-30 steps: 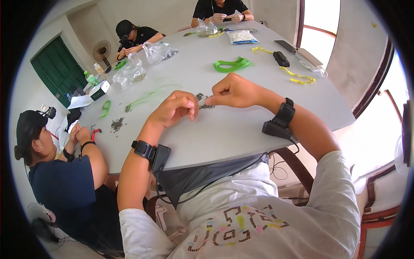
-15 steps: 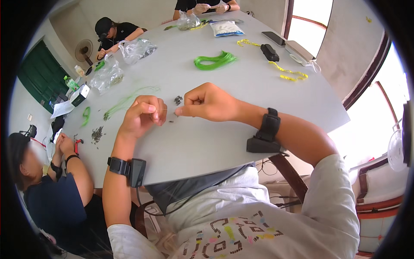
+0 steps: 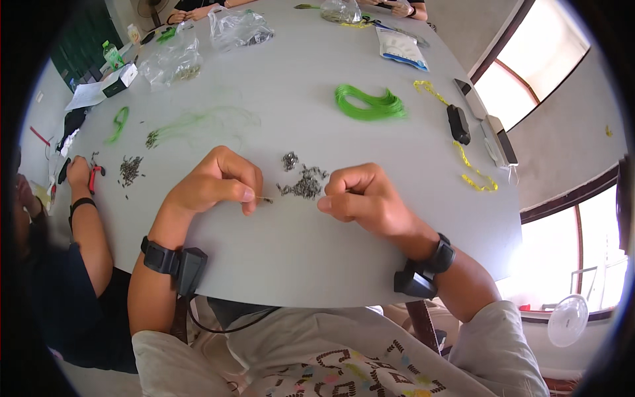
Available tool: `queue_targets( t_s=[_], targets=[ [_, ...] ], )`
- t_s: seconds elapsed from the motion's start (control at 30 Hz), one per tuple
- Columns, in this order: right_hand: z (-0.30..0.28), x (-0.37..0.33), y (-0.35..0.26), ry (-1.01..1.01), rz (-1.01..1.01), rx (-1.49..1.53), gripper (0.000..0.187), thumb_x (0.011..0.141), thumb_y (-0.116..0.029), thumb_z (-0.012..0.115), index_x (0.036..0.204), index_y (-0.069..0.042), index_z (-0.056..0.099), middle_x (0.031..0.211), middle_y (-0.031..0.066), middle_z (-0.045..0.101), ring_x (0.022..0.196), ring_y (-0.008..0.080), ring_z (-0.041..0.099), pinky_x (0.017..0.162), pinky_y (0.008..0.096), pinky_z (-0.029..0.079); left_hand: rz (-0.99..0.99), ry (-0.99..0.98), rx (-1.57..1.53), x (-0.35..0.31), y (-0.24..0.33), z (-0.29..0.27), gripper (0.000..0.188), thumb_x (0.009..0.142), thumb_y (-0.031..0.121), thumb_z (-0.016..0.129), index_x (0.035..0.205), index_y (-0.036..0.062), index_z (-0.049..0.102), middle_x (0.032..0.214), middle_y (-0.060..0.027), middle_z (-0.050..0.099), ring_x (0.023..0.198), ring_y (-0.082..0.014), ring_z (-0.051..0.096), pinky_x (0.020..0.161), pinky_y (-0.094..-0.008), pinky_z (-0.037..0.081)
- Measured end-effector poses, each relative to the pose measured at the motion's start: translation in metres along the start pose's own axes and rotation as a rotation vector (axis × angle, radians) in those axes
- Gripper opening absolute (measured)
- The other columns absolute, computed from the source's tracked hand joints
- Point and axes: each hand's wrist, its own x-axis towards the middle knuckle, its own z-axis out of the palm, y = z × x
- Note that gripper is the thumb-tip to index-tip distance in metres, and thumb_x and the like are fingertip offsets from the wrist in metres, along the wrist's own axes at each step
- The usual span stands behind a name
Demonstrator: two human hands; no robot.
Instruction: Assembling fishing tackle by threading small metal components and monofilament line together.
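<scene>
My left hand [image 3: 221, 182] is closed in a pinch on a thin pale strand [image 3: 262, 198], which sticks out past the thumb with a small dark piece [image 3: 268, 200] at its tip. My right hand [image 3: 367, 202] has thumb and forefinger pressed together; whatever lies between them is hidden or too small to name. Between the hands a loose pile of tiny dark metal pieces [image 3: 305, 184] lies on the grey table [image 3: 284, 258]. Just beyond it is a smaller, tighter cluster of shiny pieces [image 3: 290, 160].
Another dark heap [image 3: 131, 169] and fine green strands [image 3: 205, 122] lie to the left. Farther off are a green fibre bundle [image 3: 370, 104], clear plastic bags [image 3: 173, 61], a white packet [image 3: 402, 47] and yellow tape [image 3: 477, 171]. A co-worker's arm [image 3: 91, 241] rests at the left edge.
My hands have moved apart, the right one going rightward and down, which uncovers the pile between them. The view has tilted down and shifted.
</scene>
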Motion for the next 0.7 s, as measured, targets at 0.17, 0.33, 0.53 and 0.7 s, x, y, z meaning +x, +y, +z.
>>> queue_targets(
  t_s=[0.17,0.33,0.53,0.7],
  targets=[
    [0.004,0.004,0.001,-0.015,0.054,0.080,0.032,0.091,-0.002,0.069,0.065,-0.004,0.051,0.062,-0.0055,0.046,0.058,0.0041,0.036,0.052,0.0268,0.026,-0.046,0.177,0.066,-0.004,-0.005,0.006,0.015,0.080,0.010,0.068,0.072,-0.0021,0.071,0.071,-0.0104,0.071,0.066,-0.0152,0.064,0.060,-0.0287,0.049],
    [-0.001,-0.005,0.001,-0.023,-0.005,-0.069,0.030,0.087,0.001,0.070,0.066,-0.002,0.049,0.062,-0.0022,0.046,0.059,0.0069,0.037,0.054,0.0286,0.028,0.151,0.393,0.348,0.017,-0.009,0.028,0.006,0.080,0.003,0.070,0.079,-0.0006,0.074,0.074,-0.0066,0.072,0.067,-0.0119,0.065,0.059,-0.0249,0.049],
    [-0.001,0.000,0.005,-0.037,-0.020,0.096,0.023,0.088,0.002,0.068,0.071,0.000,0.054,0.063,0.0003,0.047,0.060,0.0083,0.040,0.055,0.0296,0.030,0.284,0.485,0.407,0.011,0.003,0.033,0.006,0.079,0.001,0.070,0.082,0.0014,0.076,0.076,-0.0049,0.073,0.065,-0.0101,0.064,0.056,-0.0238,0.047],
    [-0.013,0.000,0.012,0.231,-0.158,0.028,0.022,0.092,-0.001,0.067,0.072,-0.002,0.057,0.067,-0.0028,0.051,0.060,0.0053,0.041,0.054,0.0250,0.031,0.341,0.500,0.488,0.014,0.006,0.040,0.008,0.078,0.000,0.070,0.083,0.0027,0.076,0.078,-0.0051,0.073,0.065,-0.0101,0.063,0.054,-0.0239,0.046]
  ],
)
